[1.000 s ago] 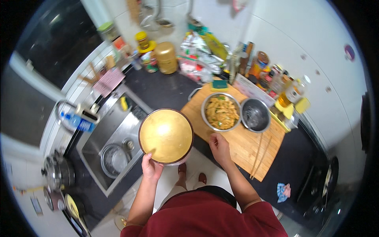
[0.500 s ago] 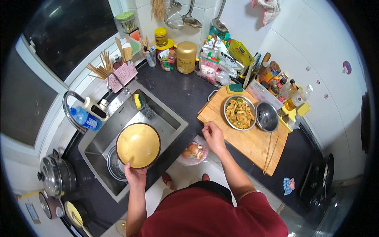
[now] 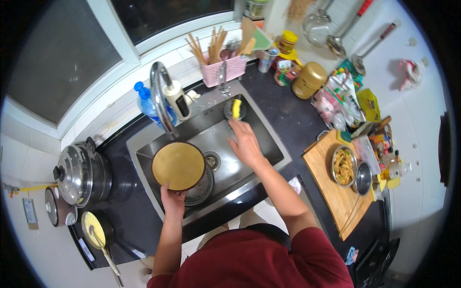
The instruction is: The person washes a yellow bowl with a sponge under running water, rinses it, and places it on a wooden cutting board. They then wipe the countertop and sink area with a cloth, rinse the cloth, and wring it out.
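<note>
My left hand (image 3: 174, 201) grips the lower rim of a yellow bowl (image 3: 177, 166) with a dark brown edge, held over the left side of the steel sink (image 3: 273, 149). The bowl's inside faces up. My right hand (image 3: 247, 143) reaches across the sink, fingers stretched out and thumb apart. Its fingertips are at the lower end of a yellow piece (image 3: 236, 108) on a dark round thing in the sink's far corner; whether they touch cannot be made out. Partly hidden under the bowl is a round metal dish (image 3: 201, 189) in the sink.
The faucet (image 3: 161, 91) arches over the sink's left side, beside a blue pump bottle (image 3: 146, 103). A pink utensil basket (image 3: 235, 68) stands behind. At right, a cutting board (image 3: 319, 161) bears a bowl of food (image 3: 344, 165) and a dark bowl (image 3: 362, 178). Pots (image 3: 84, 173) stand at left.
My right hand has gone from near the cutting board to the sink's far corner. The view has swung left. My left hand still holds the bowl over the sink.
</note>
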### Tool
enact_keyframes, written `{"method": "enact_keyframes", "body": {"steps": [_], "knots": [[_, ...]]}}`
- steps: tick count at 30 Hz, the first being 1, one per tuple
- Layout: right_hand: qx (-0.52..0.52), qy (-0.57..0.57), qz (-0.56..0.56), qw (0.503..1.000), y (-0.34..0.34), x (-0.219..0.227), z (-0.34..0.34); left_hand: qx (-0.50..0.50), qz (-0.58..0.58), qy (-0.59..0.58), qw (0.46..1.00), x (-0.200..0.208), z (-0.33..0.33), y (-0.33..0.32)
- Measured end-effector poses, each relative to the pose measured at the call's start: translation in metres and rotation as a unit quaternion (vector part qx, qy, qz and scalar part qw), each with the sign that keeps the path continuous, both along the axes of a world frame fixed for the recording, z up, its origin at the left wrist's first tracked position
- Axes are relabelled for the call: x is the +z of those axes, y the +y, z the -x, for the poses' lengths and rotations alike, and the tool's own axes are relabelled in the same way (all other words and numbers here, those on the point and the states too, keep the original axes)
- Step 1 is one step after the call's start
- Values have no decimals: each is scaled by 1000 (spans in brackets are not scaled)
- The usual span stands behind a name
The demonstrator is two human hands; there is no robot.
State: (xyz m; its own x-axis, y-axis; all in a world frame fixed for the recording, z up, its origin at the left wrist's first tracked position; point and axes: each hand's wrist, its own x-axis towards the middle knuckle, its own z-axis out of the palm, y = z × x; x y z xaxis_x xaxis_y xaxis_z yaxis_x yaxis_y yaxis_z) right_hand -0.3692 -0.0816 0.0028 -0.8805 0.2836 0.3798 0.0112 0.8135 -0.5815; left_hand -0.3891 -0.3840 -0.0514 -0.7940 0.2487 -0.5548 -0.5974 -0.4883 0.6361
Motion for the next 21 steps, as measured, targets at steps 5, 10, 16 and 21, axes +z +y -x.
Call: {"method": "enact_keyframes", "body": {"steps": [5, 10, 16, 21], "knots": [[53, 22, -70, 996, -12, -2, 110, 88, 23, 12, 996, -3, 5, -18], [99, 8, -135, 986, -19, -36, 176, 122, 27, 10, 992, -5, 2, -18], [98, -52, -128, 986, -27, -34, 175, 126, -18, -3, 992, -26, 0, -9], [113, 10, -172, 979, -20, -72, 160, 117, -42, -33, 992, -49, -1, 0]]}}
